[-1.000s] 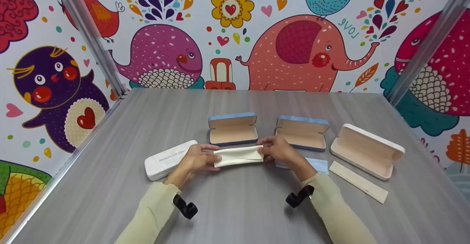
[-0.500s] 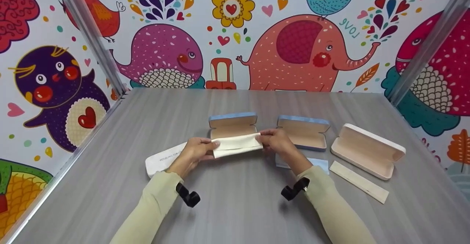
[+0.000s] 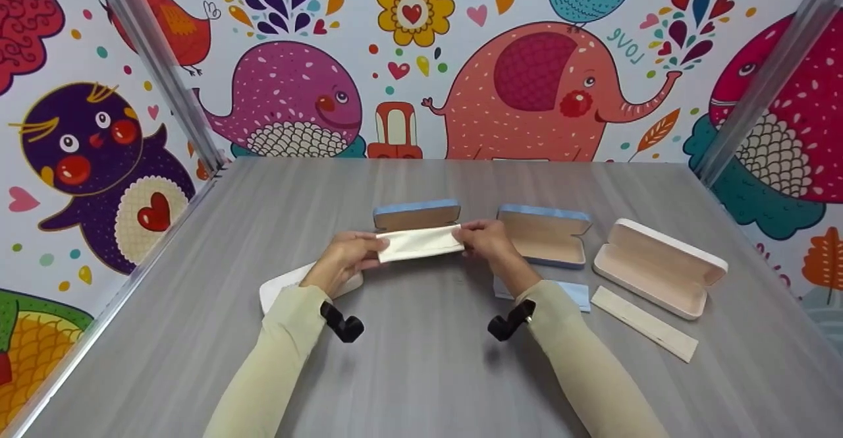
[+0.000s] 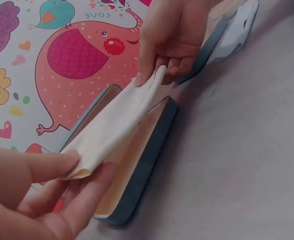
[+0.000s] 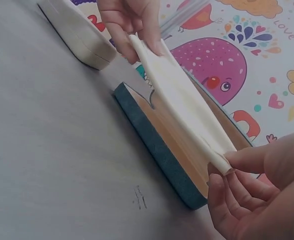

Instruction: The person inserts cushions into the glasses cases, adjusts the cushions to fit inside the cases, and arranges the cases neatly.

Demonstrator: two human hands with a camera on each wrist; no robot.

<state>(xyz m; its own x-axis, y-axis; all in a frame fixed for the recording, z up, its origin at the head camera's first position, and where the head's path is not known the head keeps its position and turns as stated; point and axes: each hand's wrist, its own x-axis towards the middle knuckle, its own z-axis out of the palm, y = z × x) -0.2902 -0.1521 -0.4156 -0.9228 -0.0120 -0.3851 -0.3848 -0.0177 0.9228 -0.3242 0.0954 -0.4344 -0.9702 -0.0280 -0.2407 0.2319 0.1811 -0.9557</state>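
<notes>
Blue case [image 3: 418, 214] partly behind cream cloth [image 3: 421, 244]

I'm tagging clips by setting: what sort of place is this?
Likely a purpose-built recording booth: cartoon-printed walls on three sides of a grey table, with metal posts at its far corners.

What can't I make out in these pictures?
Shut white case, head view: inside hidden by its lid.
Held cloth, head view: inside hidden by its folds.
Arms, head view: upper parts cut off by bottom edge.
Table marks, right wrist view: too small and blurred to read.
</notes>
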